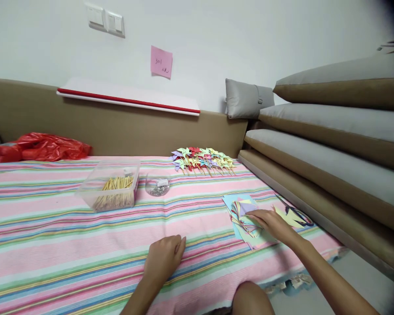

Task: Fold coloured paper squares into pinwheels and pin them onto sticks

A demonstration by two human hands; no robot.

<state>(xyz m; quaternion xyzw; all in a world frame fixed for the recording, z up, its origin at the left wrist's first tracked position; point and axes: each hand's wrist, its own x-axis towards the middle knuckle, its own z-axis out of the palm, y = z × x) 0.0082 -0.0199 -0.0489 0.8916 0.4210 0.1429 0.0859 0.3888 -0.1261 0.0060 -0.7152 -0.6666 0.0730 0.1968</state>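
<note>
My right hand [272,223] rests on a stack of coloured paper squares [244,214] at the right of the striped cloth [68,236], its fingertips touching the top sheet, fingers stretched flat. My left hand [164,258] lies on the cloth near the front, fingers loosely curled under, with nothing visible in it. A pair of scissors [297,213] lies just right of the paper stack.
A clear plastic box of wooden sticks [113,189] and a small glass jar of pins [156,184] stand mid-cloth. Finished paper pinwheels [202,159] lie at the back. A red plastic bag [42,146] sits far left. Stacked cushions [335,131] fill the right.
</note>
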